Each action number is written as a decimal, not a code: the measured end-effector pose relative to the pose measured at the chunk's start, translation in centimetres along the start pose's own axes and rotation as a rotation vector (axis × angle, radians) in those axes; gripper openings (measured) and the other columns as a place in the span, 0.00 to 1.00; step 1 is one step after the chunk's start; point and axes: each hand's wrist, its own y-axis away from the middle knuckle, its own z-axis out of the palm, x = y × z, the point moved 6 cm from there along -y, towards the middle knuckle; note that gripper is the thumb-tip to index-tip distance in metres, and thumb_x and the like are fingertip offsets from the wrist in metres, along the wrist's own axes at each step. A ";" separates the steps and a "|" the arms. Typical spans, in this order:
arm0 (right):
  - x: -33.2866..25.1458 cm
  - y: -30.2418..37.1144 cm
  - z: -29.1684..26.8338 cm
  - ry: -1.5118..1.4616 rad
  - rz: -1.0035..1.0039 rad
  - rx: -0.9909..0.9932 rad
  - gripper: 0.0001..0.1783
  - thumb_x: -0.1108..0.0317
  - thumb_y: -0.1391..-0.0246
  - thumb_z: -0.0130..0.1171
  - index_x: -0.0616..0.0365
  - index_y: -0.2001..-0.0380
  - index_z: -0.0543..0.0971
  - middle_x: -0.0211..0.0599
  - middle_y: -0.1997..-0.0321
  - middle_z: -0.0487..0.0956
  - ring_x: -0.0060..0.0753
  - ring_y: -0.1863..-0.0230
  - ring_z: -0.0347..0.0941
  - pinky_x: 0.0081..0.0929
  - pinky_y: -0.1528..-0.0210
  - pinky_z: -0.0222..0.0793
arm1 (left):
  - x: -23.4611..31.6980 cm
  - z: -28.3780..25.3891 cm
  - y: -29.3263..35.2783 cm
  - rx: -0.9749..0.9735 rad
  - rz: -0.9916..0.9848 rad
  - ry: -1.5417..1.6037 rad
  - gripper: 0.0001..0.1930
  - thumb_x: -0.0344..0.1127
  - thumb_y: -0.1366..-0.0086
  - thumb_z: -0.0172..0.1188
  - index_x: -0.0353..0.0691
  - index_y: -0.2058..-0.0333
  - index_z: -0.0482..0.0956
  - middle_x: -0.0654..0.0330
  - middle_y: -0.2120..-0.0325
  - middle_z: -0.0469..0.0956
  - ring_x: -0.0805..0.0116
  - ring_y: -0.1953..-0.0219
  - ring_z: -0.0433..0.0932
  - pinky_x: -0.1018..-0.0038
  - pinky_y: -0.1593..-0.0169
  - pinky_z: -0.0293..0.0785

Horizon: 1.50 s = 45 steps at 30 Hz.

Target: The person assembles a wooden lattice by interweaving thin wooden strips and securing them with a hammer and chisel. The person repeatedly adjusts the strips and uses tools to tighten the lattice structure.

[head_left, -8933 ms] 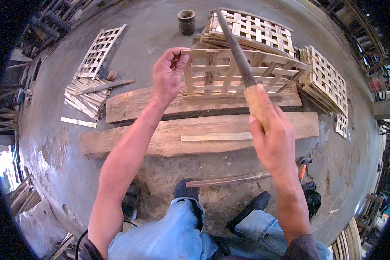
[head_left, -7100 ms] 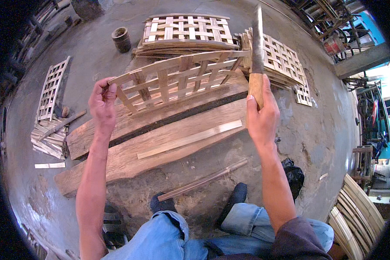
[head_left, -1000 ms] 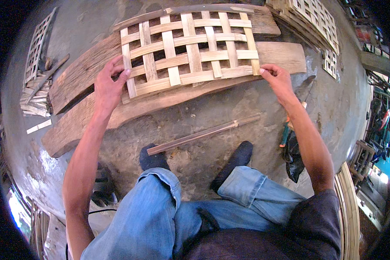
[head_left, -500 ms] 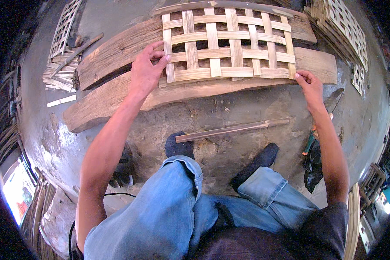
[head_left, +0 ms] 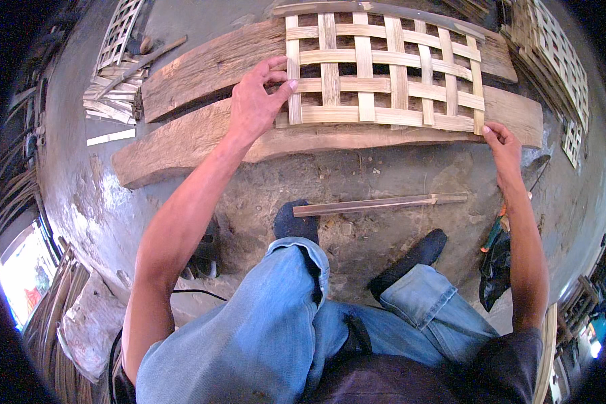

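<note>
A woven bamboo lattice [head_left: 363,71] of pale flat strips lies across two thick, rough wooden planks [head_left: 195,138]. At its left edge is my left hand [head_left: 257,99], thumb and fingers closed on the outer upright strip. The far fingers are partly hidden behind that edge. My right hand [head_left: 503,145] pinches the bottom end of the rightmost strip, at the near right corner. Several strip ends stick out unevenly along the near edge. Along the far edge runs a darker strip [head_left: 377,9].
A split bamboo strip [head_left: 380,204] lies by my feet. Lattices are stacked at the far right [head_left: 559,67]; another lattice [head_left: 118,34] and a pile of strips [head_left: 114,97] lie far left. Beside my right forearm are a black bag [head_left: 495,273] and a green-handled tool [head_left: 493,232].
The whole view has turned slightly, so planks, lattice and hands sit further right in the picture. Both hands stay at the same edges of the lattice.
</note>
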 end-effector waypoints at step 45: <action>1.1 2.7 -1.6 0.389 -0.075 0.013 0.13 0.63 0.49 0.61 0.62 0.65 0.80 0.39 0.68 0.80 0.29 0.66 0.76 0.27 0.58 0.69 | 0.2 -2.6 2.5 0.231 0.278 -0.257 0.22 0.33 0.46 0.65 0.42 0.50 0.75 0.56 0.62 0.80 0.59 0.58 0.77 0.66 0.52 0.72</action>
